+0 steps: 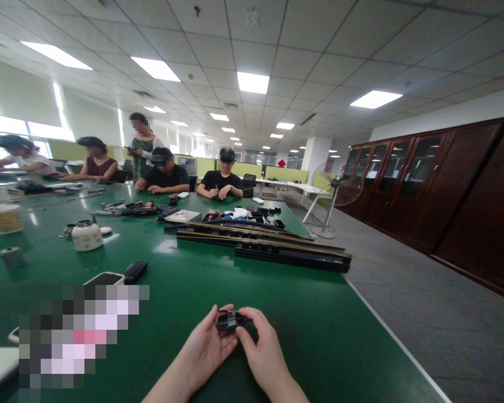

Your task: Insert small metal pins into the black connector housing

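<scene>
A small black part [230, 320] with grey and yellowish bits on its upper face is held between both my hands, just above the green table [319, 313]. My left hand [205, 344] cups it from the left, palm turned up, with its fingers behind and under the part. On the other side my right hand [262, 341] pinches its right end between thumb and fingers. What kind of part it is, I cannot make out at this size. My fingers hide some of its edges.
Long black rails [294, 258] with thin brass-coloured rods lie across the table ahead. A cream jar [87, 235], a dark phone-like case [135, 272] and tools [128, 210] are to the left. Several people sit around the far side. A floor fan [334, 196] stands beyond the right edge.
</scene>
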The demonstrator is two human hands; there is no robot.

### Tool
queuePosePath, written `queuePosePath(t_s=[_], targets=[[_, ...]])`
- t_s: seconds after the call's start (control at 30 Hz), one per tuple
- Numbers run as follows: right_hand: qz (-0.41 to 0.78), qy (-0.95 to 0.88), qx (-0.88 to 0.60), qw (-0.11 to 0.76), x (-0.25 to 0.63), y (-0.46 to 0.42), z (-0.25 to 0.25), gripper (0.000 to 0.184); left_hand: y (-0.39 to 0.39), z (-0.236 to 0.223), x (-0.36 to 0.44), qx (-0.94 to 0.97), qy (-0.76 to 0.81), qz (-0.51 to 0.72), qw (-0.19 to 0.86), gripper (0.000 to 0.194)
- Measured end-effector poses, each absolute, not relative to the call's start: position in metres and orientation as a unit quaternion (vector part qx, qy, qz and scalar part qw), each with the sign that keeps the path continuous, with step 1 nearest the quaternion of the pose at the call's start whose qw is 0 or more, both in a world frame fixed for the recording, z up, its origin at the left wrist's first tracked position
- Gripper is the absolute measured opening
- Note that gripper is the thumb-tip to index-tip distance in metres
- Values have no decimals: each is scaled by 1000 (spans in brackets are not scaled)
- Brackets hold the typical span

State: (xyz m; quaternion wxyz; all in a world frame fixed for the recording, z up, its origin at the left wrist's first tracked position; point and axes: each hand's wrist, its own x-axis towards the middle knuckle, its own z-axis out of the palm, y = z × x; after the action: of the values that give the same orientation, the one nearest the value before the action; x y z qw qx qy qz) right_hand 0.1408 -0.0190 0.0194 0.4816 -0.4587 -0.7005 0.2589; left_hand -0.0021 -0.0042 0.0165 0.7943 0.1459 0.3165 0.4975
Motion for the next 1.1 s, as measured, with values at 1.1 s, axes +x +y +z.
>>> queuePosePath(t_s=[1.1], targets=[[231,-681,-477,505,143,-16,18,24,-9,14,-3,201,260,526,784,33]])
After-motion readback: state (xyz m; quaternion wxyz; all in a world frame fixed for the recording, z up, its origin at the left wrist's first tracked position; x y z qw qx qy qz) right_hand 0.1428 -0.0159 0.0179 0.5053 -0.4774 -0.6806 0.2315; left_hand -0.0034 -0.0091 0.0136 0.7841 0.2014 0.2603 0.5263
